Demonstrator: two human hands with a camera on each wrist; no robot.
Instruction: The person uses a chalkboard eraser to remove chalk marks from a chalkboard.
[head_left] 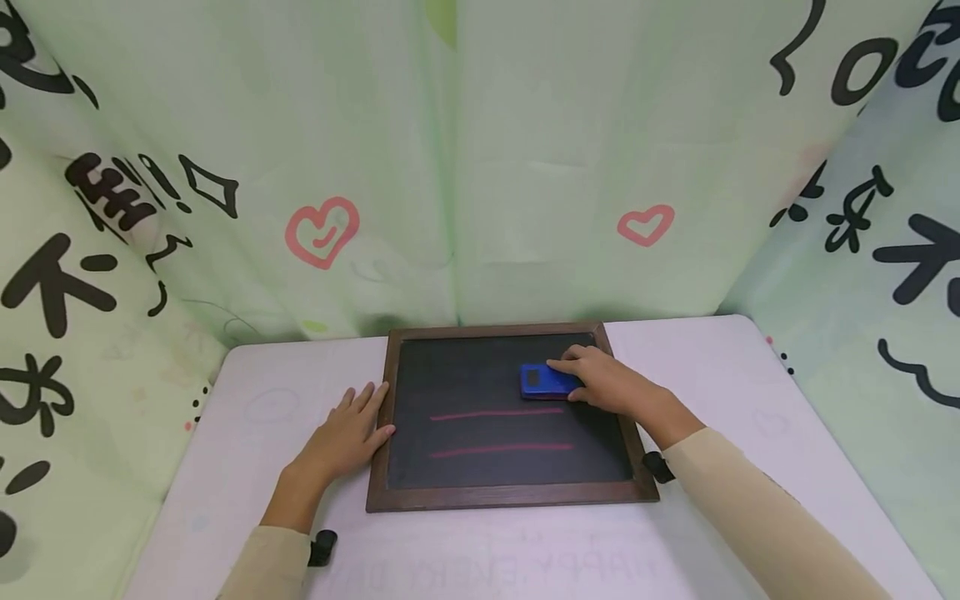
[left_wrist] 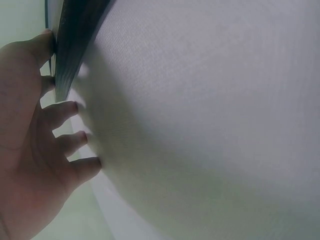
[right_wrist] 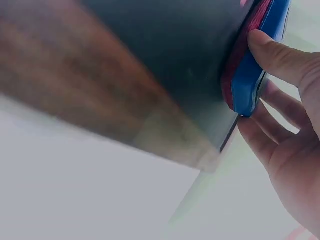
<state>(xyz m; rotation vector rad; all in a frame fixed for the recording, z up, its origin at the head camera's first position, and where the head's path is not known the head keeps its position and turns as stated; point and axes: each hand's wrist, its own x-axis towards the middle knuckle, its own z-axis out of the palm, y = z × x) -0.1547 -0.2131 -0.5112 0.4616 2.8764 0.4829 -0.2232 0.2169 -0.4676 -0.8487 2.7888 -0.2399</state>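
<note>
Plainly, my right grip [head_left: 611, 385] is closed about a blue eraser [head_left: 545, 382], thumb on its near side and fingers round the far side. The eraser sits over the chalkboard [head_left: 461, 375], between 1 and 2 o'clock from the board's middle, the dark patch on its top toward 9 o'clock. From the right wrist I see red felt [right_wrist: 241, 57] facing the black surface; how hard it presses I cannot tell.

A brown wooden frame [head_left: 517, 497] encloses that surface on all four sides, and within it are two pink lines [head_left: 497, 414], each running roughly from 9 to 3 o'clock. One lies just off the eraser at 6 o'clock, the other nearer the frame's bottom strip.

My left grip [head_left: 347, 436] is wide, fingers spread, resting at the frame's 9 o'clock edge with the thumb touching the wood. The board lies on a pale tabletop [head_left: 255, 433]. Beyond, at 12 o'clock, hangs a light green curtain [head_left: 525, 275] bearing two pink hearts [head_left: 324, 239], toward 10 and 1 o'clock. My beige sleeves [head_left: 757, 508] come in from 4 and 7 o'clock.
</note>
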